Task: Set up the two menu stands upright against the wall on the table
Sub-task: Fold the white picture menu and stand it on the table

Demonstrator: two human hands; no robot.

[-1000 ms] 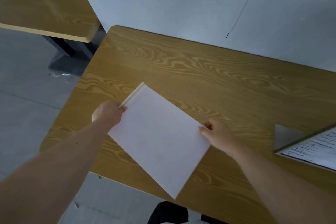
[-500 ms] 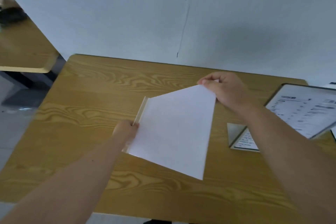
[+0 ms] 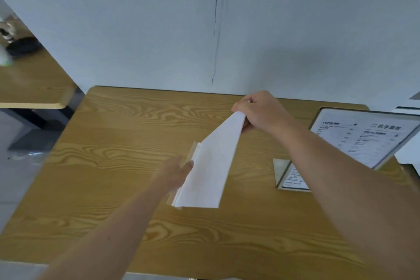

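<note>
Two menu stands [image 3: 211,166] [image 3: 363,141] — one held.

"COFFEE" heading atop the printed menu stand [image 3: 361,137]

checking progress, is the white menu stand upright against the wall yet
Not yet. The white menu stand is tilted in mid-air, held by the left hand and right hand.

Second menu stand [image 3: 363,141] cut by the right edge; blurred items [image 3: 13,43] on the far table.
</note>
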